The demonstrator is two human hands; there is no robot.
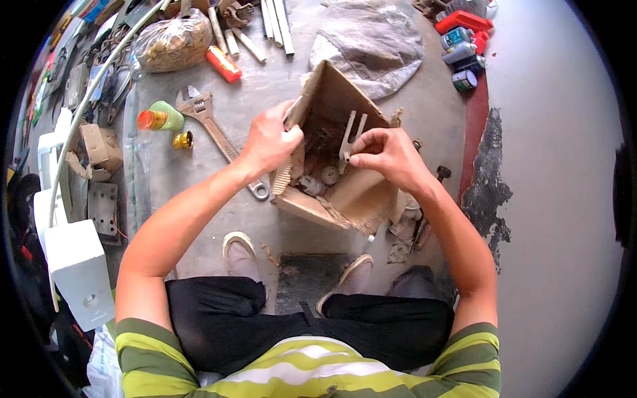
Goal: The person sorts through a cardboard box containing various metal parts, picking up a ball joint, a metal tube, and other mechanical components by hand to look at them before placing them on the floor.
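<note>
My left hand [271, 139] grips the upper left edge of a worn, open cardboard box [366, 199], which is held tilted above the floor. Between the thumb and fingers of my right hand [385, 151] is a two-pronged fork-shaped part [352, 132], pale in colour, over the box's opening. Inside the box lie a round pale part [330, 175] and a white fitting [311, 185]. To the left of the box an adjustable wrench [214, 132] rests on the floor, its handle end near the torn cardboard.
A green and orange container [161, 117], a gold-coloured cap [183, 140] and an orange packet [224, 63] lie at left. A filled plastic bag [174, 42], pale tubes [278, 25] and a woven sack [368, 45] lie beyond. Spray cans [459, 52] stand upper right; a hammer [442, 174] lies right.
</note>
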